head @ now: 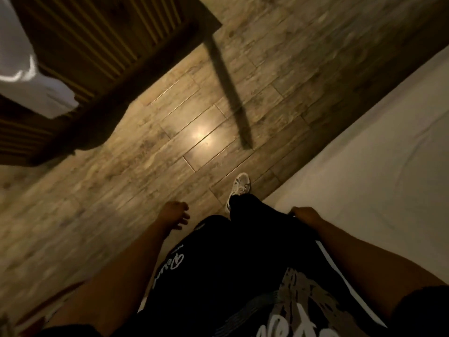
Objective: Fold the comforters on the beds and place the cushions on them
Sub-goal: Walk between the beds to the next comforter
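You are looking straight down at a wood-plank floor [121, 190], and the picture is dim and a little blurred. Your left hand [175, 215] hangs at your side over the floor, its fingers loosely curled and holding nothing. Your right hand [306, 215] hangs by your right thigh, close against the black trousers [243, 251]; it looks closed into a loose fist, though the dark and the angle keep you from telling whether it grips the cloth or simply rests beside it. The two hands are well apart, with your legs between them.

One white shoe [240, 187] shows ahead of you on the floor, near the edge of the bed [376, 178] on your right. That bed fills the right side of the view with a pale, lightly creased sheet, and its edge runs diagonally from the upper right toward your right leg. No cushion lies on the part you can see.

At the upper left stands a dark wooden frame with slats [97, 40], and a piece of white bedding [21, 76] drapes over it at the far left edge; you cannot tell whether it is a comforter or a sheet. A dark, narrow shadow or bar [230, 93] crosses the floor from the frame's corner downward. A bright spot of reflected light [201, 136] sits on the planks near the middle.
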